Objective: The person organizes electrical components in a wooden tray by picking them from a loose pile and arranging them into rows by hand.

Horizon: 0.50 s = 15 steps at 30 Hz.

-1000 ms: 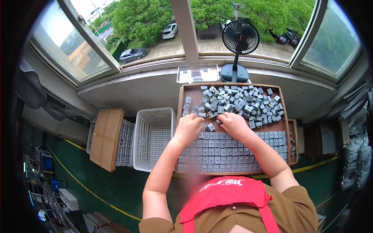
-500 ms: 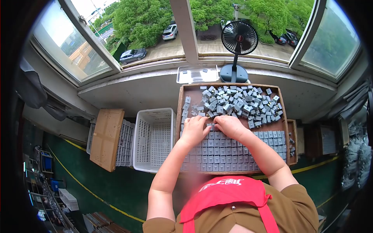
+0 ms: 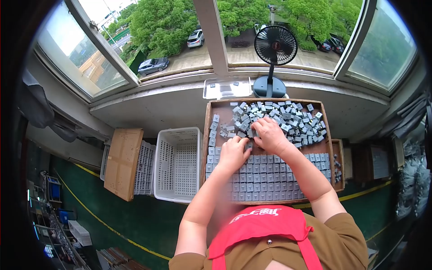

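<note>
A shallow wooden tray (image 3: 208, 135) holds many small grey plastic blocks. Several neat rows of grey blocks (image 3: 265, 176) fill its near part, and one column stands along the left side. Behind them lies a loose pile of grey blocks (image 3: 292, 118). My left hand (image 3: 233, 154) is over the left end of the top row, its fingers closed around a small grey block (image 3: 249, 145). At the near edge of the pile, my right hand (image 3: 269, 135) has its fingers bent and pinched together; what lies between the fingertips is mostly hidden.
Left of the tray stands a white perforated basket (image 3: 177, 198), beside more baskets with a cardboard sheet (image 3: 123, 159) leaning on them. Behind the tray are a black fan (image 3: 275, 45) and a clear plastic box (image 3: 226, 89). A smaller wooden box (image 3: 339, 180) adjoins the right side.
My hands have moved apart: the right went up and right to the pile's edge, while the left came slightly nearer and to the right. The view shifted a little.
</note>
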### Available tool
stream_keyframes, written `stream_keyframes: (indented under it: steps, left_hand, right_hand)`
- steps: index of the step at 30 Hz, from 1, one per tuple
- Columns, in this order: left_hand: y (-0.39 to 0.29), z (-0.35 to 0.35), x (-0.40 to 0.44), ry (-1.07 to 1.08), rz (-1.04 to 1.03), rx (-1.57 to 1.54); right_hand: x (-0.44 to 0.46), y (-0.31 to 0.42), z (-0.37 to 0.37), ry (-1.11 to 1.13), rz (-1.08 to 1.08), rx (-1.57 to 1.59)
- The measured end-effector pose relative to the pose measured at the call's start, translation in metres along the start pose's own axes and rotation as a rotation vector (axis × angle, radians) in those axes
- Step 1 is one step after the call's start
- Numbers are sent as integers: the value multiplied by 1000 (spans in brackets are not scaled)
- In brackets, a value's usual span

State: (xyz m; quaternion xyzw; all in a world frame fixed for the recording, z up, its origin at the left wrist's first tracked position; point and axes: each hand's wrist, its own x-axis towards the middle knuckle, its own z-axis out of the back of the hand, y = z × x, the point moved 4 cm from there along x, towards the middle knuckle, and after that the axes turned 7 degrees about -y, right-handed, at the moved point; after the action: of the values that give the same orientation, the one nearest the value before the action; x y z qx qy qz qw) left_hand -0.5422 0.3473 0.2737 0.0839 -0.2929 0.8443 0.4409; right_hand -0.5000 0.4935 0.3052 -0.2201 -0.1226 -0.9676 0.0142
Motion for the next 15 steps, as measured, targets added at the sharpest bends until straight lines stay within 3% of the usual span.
stream_keyframes:
  steps: [5,10,12,15]
  left_hand:
    - [20,6,-4,36,128,112]
    - [23,8,-6,127,98,78]
    - [8,9,-4,-19,-40,-40]
    - [5,0,-1,58,-26,13]
  right_hand:
    - [-28,21,-15,225,157,-52]
    - [-32,8,-1,108,75,17]
    - [-35,5,6,57,67,-19]
    - [-43,0,2,47,34,-171]
